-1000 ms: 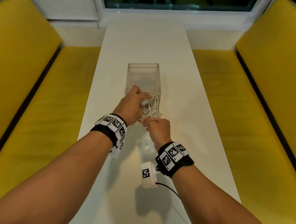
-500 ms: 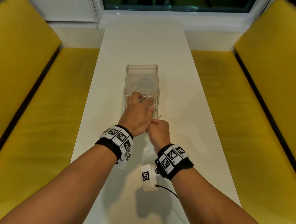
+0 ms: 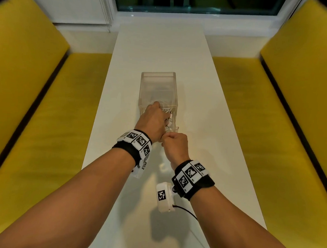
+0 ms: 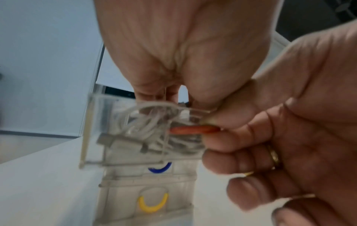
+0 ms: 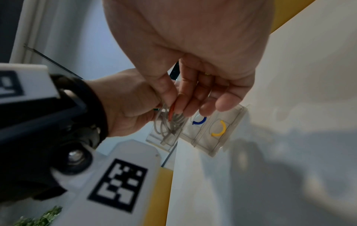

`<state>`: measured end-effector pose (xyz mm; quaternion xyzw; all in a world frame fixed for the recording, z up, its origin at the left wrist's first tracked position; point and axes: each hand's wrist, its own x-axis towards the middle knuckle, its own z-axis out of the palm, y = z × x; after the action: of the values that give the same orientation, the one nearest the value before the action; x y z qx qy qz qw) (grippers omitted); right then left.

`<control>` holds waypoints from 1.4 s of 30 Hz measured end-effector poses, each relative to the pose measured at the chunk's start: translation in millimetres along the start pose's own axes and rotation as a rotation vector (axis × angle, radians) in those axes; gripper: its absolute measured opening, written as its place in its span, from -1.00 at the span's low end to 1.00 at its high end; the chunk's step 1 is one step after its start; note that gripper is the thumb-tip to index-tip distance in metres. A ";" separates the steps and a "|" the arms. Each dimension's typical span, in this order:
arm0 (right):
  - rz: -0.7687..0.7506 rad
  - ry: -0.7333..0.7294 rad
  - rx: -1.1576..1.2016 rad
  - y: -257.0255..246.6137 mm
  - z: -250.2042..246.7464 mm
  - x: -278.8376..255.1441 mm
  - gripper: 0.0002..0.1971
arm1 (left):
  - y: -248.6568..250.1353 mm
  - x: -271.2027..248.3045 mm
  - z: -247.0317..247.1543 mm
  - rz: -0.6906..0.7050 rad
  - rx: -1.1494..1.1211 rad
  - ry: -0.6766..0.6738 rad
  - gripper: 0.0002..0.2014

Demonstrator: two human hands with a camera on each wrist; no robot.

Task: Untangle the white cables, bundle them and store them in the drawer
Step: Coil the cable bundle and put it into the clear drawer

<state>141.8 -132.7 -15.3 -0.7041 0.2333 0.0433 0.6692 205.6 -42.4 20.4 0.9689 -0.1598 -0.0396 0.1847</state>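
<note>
A clear plastic drawer unit (image 3: 157,85) stands mid-table, its top drawer (image 3: 175,122) pulled out toward me. The bundle of white cables (image 3: 168,112) lies inside that drawer, also seen in the wrist views (image 4: 150,126) (image 5: 170,125). My left hand (image 3: 153,119) reaches down into the drawer with its fingers curled round the cables. My right hand (image 3: 174,143) sits at the drawer's front, where thumb and forefinger pinch its red handle (image 4: 193,130) (image 5: 172,113). Most of the bundle is hidden under my left hand in the head view.
Below the open drawer are two shut drawers, one with a blue handle (image 4: 160,168) and one with a yellow handle (image 4: 152,203). The unit stands on a long white table (image 3: 207,107) between yellow benches (image 3: 44,116) (image 3: 274,121). A window lies beyond the far end.
My left hand has moved forward and down, carrying the cable bundle from above the drawer's front into the drawer. My right hand has stayed on the red handle.
</note>
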 end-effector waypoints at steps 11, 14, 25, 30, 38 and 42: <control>0.008 -0.023 0.092 -6.2 2.3 14.6 -0.84 | -26.6 -21.0 1.5 -0.007 -0.382 0.287 -0.72; 0.015 -0.012 0.096 -5.4 3.5 15.5 -0.87 | -29.4 -21.4 -2.7 -0.095 -0.369 0.397 -0.87; -0.006 -0.008 0.079 -5.1 8.8 25.0 -0.67 | -10.9 -14.0 -2.0 -0.066 -0.069 0.111 -0.78; -0.024 -0.016 0.089 -1.7 5.1 32.3 -0.45 | -5.5 -14.5 -5.7 -0.058 -0.002 0.083 -0.73; 0.014 -0.013 0.095 -6.4 5.6 34.2 -0.40 | -3.3 -22.6 -10.6 -0.011 -0.088 -0.032 -0.69; 0.017 -0.010 0.110 -7.4 10.1 32.6 -0.63 | -3.9 -24.4 -21.9 -0.073 -0.190 -0.103 -0.73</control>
<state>176.1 -131.9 -21.6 -0.6640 0.2382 0.0397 0.7077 186.7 -23.5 39.7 0.9489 -0.1294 -0.1110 0.2655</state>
